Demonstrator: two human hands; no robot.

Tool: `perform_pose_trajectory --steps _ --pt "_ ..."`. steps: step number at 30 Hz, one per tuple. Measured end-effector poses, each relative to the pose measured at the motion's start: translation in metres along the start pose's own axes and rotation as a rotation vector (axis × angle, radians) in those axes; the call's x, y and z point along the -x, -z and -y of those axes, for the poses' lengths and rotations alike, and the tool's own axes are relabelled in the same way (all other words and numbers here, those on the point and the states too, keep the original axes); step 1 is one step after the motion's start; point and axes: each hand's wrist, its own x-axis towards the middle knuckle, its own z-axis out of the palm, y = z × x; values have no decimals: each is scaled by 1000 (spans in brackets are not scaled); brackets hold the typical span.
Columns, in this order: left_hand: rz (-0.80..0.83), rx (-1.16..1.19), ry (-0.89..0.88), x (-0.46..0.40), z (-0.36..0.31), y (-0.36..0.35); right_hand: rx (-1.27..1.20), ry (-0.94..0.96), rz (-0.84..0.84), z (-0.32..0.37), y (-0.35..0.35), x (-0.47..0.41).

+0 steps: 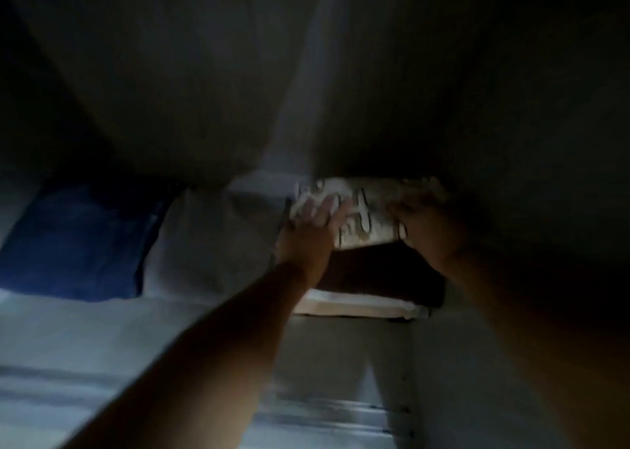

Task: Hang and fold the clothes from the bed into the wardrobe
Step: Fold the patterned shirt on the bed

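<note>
Two hands: left hand [315, 218] flat, fingers straight on folded cream dark-patterned cloth [361, 216]; right hand [426, 230] at its right edge, grip unclear.
Place: dim wardrobe shelf [358, 307], atop dark folded stack [381, 274].
Handling: probably soft, light, floppy; support both sides.

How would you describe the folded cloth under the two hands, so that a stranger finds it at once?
Look inside the dark wardrobe shelf, right of the blue cloth. The pale folded cloth tops a stack, between the left hand and right hand. Only it bears dark markings; the piece beneath is plain dark.
</note>
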Motion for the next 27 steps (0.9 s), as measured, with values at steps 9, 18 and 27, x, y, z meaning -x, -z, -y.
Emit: perform_pose_trajectory --steps 9,18,27 --pt "54 -16 -2 10 -10 -111 143 -90 51 -1 -126 22" --pt "347 -26 -32 81 10 -26 -128 -134 175 51 -66 77" --pt "712 -129 224 185 -24 168 97 -8 498 118 109 207"
